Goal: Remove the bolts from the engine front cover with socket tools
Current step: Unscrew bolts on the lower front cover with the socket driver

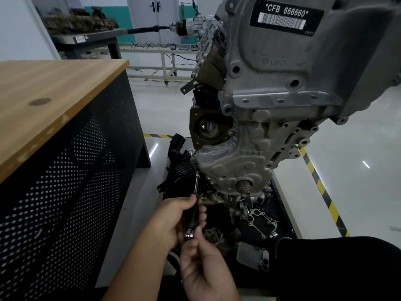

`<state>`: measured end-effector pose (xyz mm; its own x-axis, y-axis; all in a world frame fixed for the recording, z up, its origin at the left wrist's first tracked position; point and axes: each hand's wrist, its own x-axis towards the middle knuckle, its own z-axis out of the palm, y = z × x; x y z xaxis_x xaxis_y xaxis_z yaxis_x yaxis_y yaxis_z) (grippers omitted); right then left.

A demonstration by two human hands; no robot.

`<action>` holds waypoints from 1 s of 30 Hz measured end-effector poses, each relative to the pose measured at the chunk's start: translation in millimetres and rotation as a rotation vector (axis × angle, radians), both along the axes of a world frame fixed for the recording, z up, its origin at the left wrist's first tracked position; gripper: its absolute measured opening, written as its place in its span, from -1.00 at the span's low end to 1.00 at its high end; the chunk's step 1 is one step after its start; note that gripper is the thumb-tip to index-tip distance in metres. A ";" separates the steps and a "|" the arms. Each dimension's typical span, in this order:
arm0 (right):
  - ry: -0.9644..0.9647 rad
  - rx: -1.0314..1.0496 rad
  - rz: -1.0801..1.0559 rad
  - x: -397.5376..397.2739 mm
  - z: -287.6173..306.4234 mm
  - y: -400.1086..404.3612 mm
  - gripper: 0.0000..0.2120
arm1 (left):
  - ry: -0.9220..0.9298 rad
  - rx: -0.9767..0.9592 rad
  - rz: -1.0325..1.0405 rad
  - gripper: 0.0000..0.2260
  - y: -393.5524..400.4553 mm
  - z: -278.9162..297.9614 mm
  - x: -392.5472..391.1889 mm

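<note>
Now the grey ribbed engine front cover (249, 161) rises just beyond my fingers, and I should keep the socket driver (193, 205) square to its bolt. My left hand (173, 220) wraps the black handle; my right hand (206, 263) pinches its chrome end.

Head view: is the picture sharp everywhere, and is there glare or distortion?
Head view: the engine label reads sharply; the hands are slightly soft; the glossy floor shows small bright streaks of glare; the wide-angle lens bends the wooden bench edges; the area under the engine front cover is dim.
</note>
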<state>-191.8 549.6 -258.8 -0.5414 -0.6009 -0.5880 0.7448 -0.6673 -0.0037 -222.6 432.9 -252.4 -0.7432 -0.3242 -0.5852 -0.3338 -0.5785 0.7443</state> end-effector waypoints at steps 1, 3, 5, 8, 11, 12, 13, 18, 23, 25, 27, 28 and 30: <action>0.096 0.164 0.032 1.2 -1.1 -3.2 -0.88 | -0.016 -0.100 0.025 -0.85 1.7 -1.0 -1.0; 0.323 0.580 0.015 3.6 -11.0 -5.0 -0.91 | -0.026 -0.301 0.048 -0.86 8.2 -4.6 -4.2; 0.524 0.862 0.025 2.6 -19.7 -3.5 -0.90 | -0.007 -0.349 0.054 -0.86 15.0 -8.7 -7.1; 0.359 0.583 -0.003 -4.3 -8.7 3.5 -0.85 | 0.002 -0.080 0.018 -0.81 12.1 -4.6 -6.1; -0.078 -0.099 -0.026 -3.8 1.6 5.0 -0.70 | 0.044 0.073 -0.042 -0.81 2.4 1.5 -1.9; -0.091 -0.139 -0.034 -1.0 3.1 3.4 -0.75 | 0.050 0.030 -0.029 -0.83 0.9 1.8 -1.5; -0.029 -0.060 -0.014 1.7 2.8 0.5 -0.81 | 0.041 -0.045 -0.006 -0.85 1.4 1.0 -1.7; 0.540 0.820 -0.021 1.2 -13.4 -2.9 -0.90 | 0.049 -0.332 0.061 -0.80 12.6 -8.6 -5.1; 0.290 0.341 -0.041 -0.5 -6.7 0.8 -0.86 | 0.005 0.050 -0.044 -0.69 8.0 -8.1 -1.5; 0.253 0.246 -0.015 2.1 -4.5 -1.2 -0.80 | -0.002 0.099 -0.063 -0.69 6.3 -7.2 -0.3; 0.278 0.243 0.001 2.5 -3.6 -3.7 -0.79 | -0.002 0.084 -0.027 -0.73 6.4 -3.5 -1.3; 0.298 0.261 0.007 2.8 -3.8 -4.3 -0.80 | -0.007 0.060 -0.008 -0.74 6.9 -0.8 -2.2; 0.340 0.331 0.020 1.7 -5.2 -4.2 -0.84 | -0.015 0.020 0.010 -0.74 8.1 3.6 -3.8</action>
<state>-190.1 545.4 -264.0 -0.7262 -0.4236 -0.5415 0.6776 -0.5744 -0.4593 -226.4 441.0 -248.8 -0.7310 -0.3197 -0.6029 -0.3391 -0.5965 0.7275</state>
